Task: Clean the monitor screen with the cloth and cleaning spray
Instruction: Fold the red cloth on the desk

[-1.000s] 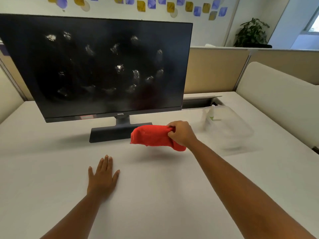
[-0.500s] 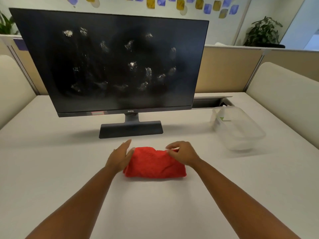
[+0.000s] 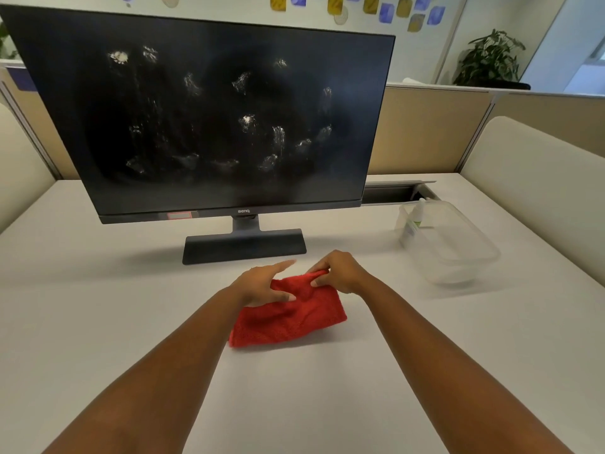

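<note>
Both hands [image 3: 262, 283] [image 3: 339, 273] on red cloth [image 3: 291, 319], left grip unclear.

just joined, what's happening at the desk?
A person has a folded red cloth on the white desk, in front of a smudged black monitor. The right hand pinches the cloth's far edge; the left hand rests on it, fingers spread. A small white spray bottle sits in a clear plastic tub, untouched. No wiping yet.
</note>
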{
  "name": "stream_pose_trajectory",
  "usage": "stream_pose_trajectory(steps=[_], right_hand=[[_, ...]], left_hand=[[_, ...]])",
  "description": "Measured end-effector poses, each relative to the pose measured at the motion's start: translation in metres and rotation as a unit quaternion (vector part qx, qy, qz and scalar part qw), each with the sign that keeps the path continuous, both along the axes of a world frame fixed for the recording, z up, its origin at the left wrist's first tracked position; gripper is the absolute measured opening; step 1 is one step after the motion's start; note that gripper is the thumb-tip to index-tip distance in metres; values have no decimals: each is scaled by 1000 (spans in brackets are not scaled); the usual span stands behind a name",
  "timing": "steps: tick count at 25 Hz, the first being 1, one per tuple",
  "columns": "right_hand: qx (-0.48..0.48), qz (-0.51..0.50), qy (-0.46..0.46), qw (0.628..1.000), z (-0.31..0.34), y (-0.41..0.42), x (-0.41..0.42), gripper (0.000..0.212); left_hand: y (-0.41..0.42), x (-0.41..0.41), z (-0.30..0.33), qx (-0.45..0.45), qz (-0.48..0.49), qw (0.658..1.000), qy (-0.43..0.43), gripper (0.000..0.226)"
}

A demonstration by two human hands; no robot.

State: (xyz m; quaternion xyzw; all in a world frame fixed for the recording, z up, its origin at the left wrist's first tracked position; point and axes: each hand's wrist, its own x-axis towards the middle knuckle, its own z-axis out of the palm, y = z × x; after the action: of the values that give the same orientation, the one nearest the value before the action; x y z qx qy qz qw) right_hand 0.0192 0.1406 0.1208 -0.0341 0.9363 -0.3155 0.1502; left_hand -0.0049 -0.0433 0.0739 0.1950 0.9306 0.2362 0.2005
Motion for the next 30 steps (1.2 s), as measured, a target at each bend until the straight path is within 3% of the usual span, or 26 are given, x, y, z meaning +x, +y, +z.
stream_pose_trajectory(steps=[6,12,14,16,19,24,27,30], right_hand=[[32,56,85,994,15,-3,1,26],[9,2,128,992,42,4,-10,24],[20,-11,146,989,49,9,-18,25],[22,-21,152,988,54,11,-26,26],[9,-46,208,977,61,9,-37,23],[-117,-143,304,935,66,4,-35,18],[-119,-115,246,955,52,10,-22,20],[-82,-60,145,984,27,26,-3,23]], left_hand=[[-3,2,13,88,34,994,49,35],[-34,-8,34,86,68,994,20,27],[-50,-11,43,138,120,982,38,24],[-59,-15,53,203,185,959,72,20],[-56,-22,69,207,218,938,175,15],[-43,-18,87,263,242,889,287,14],[-47,-7,79,202,201,921,264,11],[-51,11,59,115,118,971,173,14]])
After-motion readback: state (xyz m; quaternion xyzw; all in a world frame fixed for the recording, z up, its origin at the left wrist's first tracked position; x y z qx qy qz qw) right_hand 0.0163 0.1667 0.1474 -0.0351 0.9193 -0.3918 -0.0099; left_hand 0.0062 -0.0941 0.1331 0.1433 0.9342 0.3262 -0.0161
